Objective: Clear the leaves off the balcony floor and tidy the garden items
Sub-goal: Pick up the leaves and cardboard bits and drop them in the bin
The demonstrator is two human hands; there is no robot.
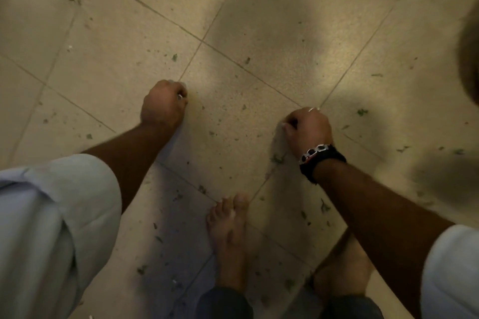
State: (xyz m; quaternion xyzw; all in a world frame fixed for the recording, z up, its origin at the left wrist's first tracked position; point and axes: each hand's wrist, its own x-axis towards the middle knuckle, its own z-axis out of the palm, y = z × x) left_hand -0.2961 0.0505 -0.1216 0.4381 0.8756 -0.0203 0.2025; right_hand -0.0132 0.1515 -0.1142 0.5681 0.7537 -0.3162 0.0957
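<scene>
Small green leaf scraps (174, 57) lie scattered over the beige tiled balcony floor (259, 21). More leaf bits (362, 112) lie to the right, and others (142, 270) lie near my feet. My left hand (163, 106) hangs above the floor at centre left with its fingers curled into a fist. My right hand (307, 128) is curled the same way at centre right, with a bracelet and a black band on its wrist. Nothing shows in either fist, and both palms are hidden from view.
My bare left foot (229, 235) and right foot (342, 274) stand on the tiles below the hands. A dark blurred shape (470, 59) intrudes at the right edge. Soft shadows fall across the tiles at upper centre and lower right.
</scene>
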